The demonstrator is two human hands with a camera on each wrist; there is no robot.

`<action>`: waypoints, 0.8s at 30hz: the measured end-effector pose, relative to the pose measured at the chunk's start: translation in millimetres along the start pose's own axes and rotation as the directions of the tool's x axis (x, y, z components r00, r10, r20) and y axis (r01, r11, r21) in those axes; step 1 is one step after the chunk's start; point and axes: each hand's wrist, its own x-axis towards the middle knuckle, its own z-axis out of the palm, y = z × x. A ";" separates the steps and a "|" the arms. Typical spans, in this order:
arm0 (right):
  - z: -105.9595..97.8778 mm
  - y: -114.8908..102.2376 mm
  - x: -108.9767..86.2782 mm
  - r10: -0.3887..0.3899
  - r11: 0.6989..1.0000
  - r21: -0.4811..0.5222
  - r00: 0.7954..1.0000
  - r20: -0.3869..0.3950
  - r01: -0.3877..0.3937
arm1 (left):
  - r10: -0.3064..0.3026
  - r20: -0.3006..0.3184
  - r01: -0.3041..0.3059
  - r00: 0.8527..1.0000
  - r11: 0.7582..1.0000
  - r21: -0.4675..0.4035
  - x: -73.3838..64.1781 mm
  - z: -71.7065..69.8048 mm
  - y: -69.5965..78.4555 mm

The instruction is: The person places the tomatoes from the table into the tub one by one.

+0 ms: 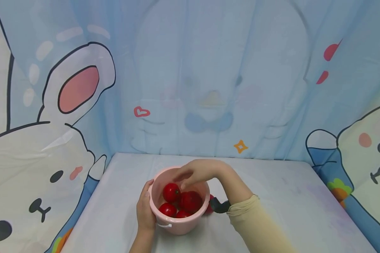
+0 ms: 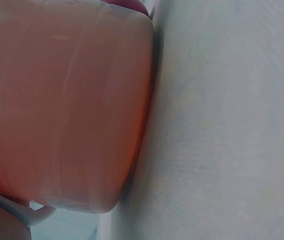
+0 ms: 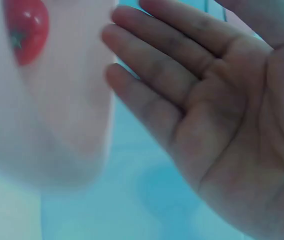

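Observation:
A pink bucket [image 1: 183, 228] with a white handle [image 1: 164, 225] stands on the table, with several red tomatoes [image 1: 171, 192] inside. My left hand [image 1: 146, 212] holds the bucket by its left side, fingers up at the rim. In the left wrist view the bucket's wall [image 2: 67, 110] fills the left half. Over the bucket's far right rim reaches my right hand [image 1: 201, 173], its fingers pointing down into the opening. The right wrist view shows that palm [image 3: 232, 115] bare and its fingers extended, beside the bucket's rim and one tomato [image 3: 29, 30].
Outside the bucket on its right lies another red tomato [image 1: 210, 205], partly hidden by the bucket and a black wrist strap [image 1: 220, 205]. A white cloth covers the table [image 1: 272, 196]. Blue curtains with cartoon rabbits [image 1: 209, 70] stand behind and at both sides.

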 end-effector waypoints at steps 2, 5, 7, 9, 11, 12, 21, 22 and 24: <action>-3.7 7.7 -12.1 -0.004 0.999 0.046 0.997 -0.078 0.007 | 0.005 0.001 -0.005 1.000 1.000 0.003 -0.3 0.0 0.2; -6.3 23.1 -31.5 0.016 0.990 0.142 0.980 -0.198 0.013 | 0.017 0.000 -0.017 1.000 1.000 0.006 -0.5 0.1 0.3; -4.2 36.5 -43.5 0.036 0.977 0.211 0.963 -0.268 0.022 | 0.021 -0.002 -0.021 1.000 1.000 0.010 -0.6 0.1 0.6; 1.0 51.9 -53.4 0.062 0.966 0.258 0.944 -0.324 0.025 | 0.027 -0.004 -0.027 1.000 1.000 0.011 -0.8 0.2 0.7; 8.8 67.8 -60.8 0.083 0.958 0.286 0.928 -0.363 0.026 | 0.031 -0.007 -0.031 0.999 0.999 0.012 -0.4 0.1 0.7; 13.7 75.5 -63.6 0.094 0.957 0.289 0.922 -0.376 0.020 | 0.030 -0.008 -0.030 1.000 0.999 0.014 -0.2 0.1 0.7; 75.9 131.2 -66.0 0.239 0.914 0.399 0.890 -0.389 -0.071 | 0.011 0.003 -0.011 1.000 1.000 0.007 0.5 0.7 0.0; 83.0 135.0 -64.1 0.260 0.908 0.411 0.884 -0.389 -0.086 | 0.011 0.003 -0.011 1.000 1.000 0.007 0.2 0.7 0.2; 96.5 140.6 -60.1 0.303 0.892 0.436 0.871 -0.386 -0.118 | 0.012 0.000 -0.012 1.000 1.000 0.003 -0.2 0.4 0.1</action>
